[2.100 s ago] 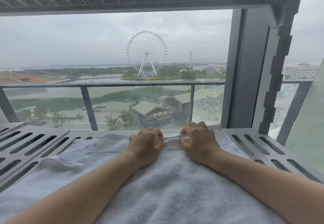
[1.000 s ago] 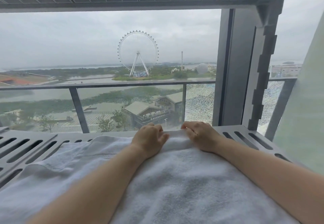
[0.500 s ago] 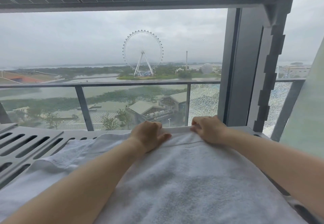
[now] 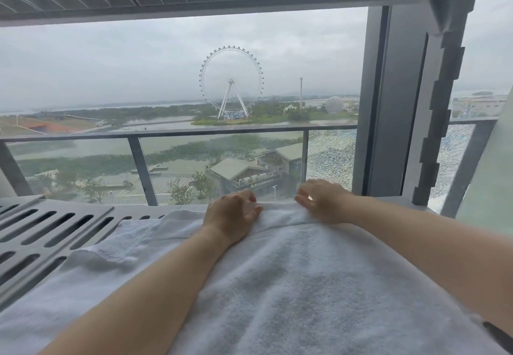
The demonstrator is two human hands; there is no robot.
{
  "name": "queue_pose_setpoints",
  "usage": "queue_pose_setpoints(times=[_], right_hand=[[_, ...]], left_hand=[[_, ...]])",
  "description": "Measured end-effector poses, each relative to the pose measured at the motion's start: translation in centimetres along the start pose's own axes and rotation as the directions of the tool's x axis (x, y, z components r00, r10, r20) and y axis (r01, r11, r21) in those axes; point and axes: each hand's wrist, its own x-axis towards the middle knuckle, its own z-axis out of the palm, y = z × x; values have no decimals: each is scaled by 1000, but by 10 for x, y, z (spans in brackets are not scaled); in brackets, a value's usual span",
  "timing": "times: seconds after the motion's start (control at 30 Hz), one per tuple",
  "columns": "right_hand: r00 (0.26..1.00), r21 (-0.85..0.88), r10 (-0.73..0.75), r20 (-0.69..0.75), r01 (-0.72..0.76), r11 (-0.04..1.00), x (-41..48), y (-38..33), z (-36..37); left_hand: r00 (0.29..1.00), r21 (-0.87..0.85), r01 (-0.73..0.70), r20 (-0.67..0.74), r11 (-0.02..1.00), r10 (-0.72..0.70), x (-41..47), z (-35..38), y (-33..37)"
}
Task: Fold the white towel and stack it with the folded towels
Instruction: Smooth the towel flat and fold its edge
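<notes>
The white towel [image 4: 305, 285] lies spread over a grey slatted surface and fills the lower middle of the head view. My left hand [image 4: 233, 214] rests at the towel's far edge with its fingers curled onto the hem. A short way to the right, my right hand [image 4: 323, 202] grips the same far edge with curled fingers. A flatter white layer of cloth [image 4: 111, 246] reaches out to the left beneath the towel. No separate stack of folded towels is in view.
The grey slatted surface [image 4: 50, 229] shows bare at the left. A glass railing [image 4: 138, 168] runs right behind the towel's far edge. A thick grey pillar [image 4: 388, 105] stands at the right, and a pale panel [image 4: 488, 188] beyond it. Slats run overhead.
My hands, close together at the middle of the far edge, have slid apart along it, the right hand moving furthest to the right. The camera has shifted slightly.
</notes>
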Motion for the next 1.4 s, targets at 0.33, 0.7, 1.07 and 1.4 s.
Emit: queue_pose_setpoints(times=[0.33,0.7,1.07,1.4], right_hand=[[990,114,118,-75,-109,988,8,-48,36],[994,-252,-33,-104,6,968,-2,-9,7],[985,219,-133,-113,155,963,29,-90,19],[989,214,-143,-23,144,966,17,-113,46]], left_hand=[[983,52,39,176,998,-48,-7,-10,-20],[895,218,-178,441,960,67,-12,-34,-31],[931,296,-106,365,949,-10,-10,-60,-63],[894,182,58,427,982,-132,-36,-98,-106]])
